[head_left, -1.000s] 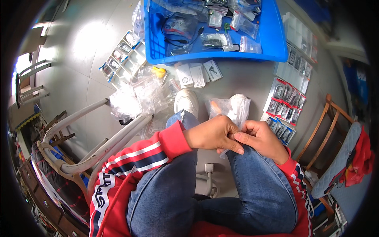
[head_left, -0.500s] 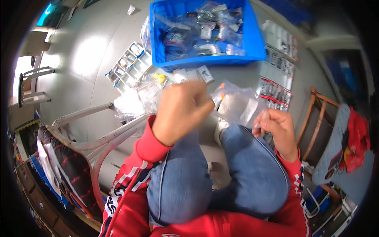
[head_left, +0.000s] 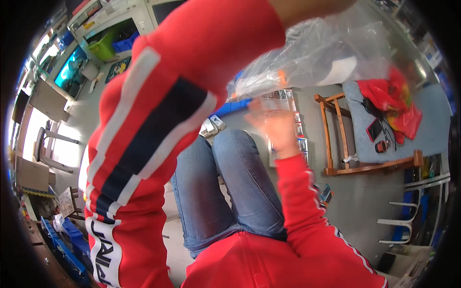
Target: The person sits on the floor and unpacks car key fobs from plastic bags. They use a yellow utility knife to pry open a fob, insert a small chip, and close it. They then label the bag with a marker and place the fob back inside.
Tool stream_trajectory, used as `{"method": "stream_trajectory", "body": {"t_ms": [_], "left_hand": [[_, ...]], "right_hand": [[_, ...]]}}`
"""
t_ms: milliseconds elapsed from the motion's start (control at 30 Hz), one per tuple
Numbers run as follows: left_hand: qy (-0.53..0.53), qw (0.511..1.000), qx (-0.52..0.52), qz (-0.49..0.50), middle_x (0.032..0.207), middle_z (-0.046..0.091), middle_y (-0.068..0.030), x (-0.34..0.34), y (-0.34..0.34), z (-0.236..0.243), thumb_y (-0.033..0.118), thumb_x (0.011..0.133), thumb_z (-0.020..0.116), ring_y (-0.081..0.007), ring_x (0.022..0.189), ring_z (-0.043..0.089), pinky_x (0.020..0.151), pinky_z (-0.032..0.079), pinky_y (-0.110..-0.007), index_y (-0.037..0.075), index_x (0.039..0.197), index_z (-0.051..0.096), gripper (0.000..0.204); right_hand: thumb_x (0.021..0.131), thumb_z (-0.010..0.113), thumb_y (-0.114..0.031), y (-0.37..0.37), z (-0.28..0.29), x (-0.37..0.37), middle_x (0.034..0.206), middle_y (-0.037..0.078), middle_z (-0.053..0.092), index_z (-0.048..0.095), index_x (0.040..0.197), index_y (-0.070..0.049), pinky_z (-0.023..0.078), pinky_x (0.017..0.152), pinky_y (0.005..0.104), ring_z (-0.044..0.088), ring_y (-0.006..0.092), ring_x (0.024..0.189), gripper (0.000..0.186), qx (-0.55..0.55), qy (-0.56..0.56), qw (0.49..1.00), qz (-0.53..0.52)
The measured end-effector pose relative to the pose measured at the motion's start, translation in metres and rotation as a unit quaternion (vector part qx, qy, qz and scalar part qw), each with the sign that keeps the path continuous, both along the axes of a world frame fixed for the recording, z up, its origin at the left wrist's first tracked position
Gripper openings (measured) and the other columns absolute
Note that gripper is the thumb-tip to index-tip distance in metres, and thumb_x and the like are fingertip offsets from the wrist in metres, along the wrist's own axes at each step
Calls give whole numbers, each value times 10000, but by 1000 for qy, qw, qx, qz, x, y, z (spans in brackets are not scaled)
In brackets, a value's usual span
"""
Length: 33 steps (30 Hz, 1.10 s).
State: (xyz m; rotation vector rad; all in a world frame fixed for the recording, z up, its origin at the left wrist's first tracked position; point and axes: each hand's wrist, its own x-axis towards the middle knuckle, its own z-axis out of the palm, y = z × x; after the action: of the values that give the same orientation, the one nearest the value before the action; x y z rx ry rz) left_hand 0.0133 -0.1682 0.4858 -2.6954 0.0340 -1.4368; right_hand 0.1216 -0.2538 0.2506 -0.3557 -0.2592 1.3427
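My left arm, in a red sleeve with white and dark stripes, is raised across the upper part of the view. My left hand (head_left: 314,8) is cut off by the top edge, so its fingers are hidden. Just below it hangs a large crumpled clear plastic bag (head_left: 307,55), with a white patch and a small orange spot showing on it. Lower down, under the bag's bottom edge, my right hand (head_left: 277,126) is smeared by motion. Its fingers look spread, and nothing shows in them.
Beyond my knees, the blue bin (head_left: 233,106) is mostly hidden by my arm. Small white boxes (head_left: 212,126) and trays of packaged items (head_left: 300,144) lie on the floor. At right stands a wooden-framed chair (head_left: 343,137) with a red cloth (head_left: 396,103) and a phone (head_left: 374,129).
My left hand has risen to the top edge, and the clear bag now hangs high and close. My right hand has moved left and its fingers have spread. The view has shifted.
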Motion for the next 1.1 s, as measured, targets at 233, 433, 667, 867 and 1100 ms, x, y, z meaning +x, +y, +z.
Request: {"method": "stream_trajectory", "body": {"t_ms": [233,433,667,867,1100], "left_hand": [[3,993,-111,43,613,564,-132,-42,-34,21,42,729,591,-191,511,532,468,396,-260,-37,745,638,93],[-121,798,-589,-49,785,593,-68,-152,-65,-132,42,793,517,-131,660,585,532,488,-230,-29,1027,569,250],[-336,412,-832,-161,1079,553,-125,-178,-154,-294,81,832,549,-260,960,570,767,514,-356,44,1128,462,310],[-347,228,-814,-406,1213,486,-161,-171,-180,-311,358,886,487,-359,1059,510,864,454,-489,110,1220,412,423],[-302,91,-856,-409,1265,440,-124,-134,-204,-313,601,783,492,-319,1190,405,981,332,-501,137,1279,369,690]], "right_hand": [[829,501,-272,-57,-31,-49,1220,92,511,449,1254,-85,412,897,446,520,268,1069,467,123,331,902,249],[864,363,-556,-155,15,17,1132,108,541,446,1225,-149,488,731,510,561,296,977,551,25,-77,996,-22],[906,504,-230,-185,42,3,875,33,613,519,1079,-31,474,550,167,591,61,656,264,-181,-422,888,-24],[915,491,-244,-168,108,-19,772,12,621,600,987,-14,447,545,163,564,35,614,264,-129,-590,796,-25],[941,390,-279,-168,195,-46,978,101,633,555,1110,9,418,510,161,590,64,740,373,-11,-826,561,-52]]}}
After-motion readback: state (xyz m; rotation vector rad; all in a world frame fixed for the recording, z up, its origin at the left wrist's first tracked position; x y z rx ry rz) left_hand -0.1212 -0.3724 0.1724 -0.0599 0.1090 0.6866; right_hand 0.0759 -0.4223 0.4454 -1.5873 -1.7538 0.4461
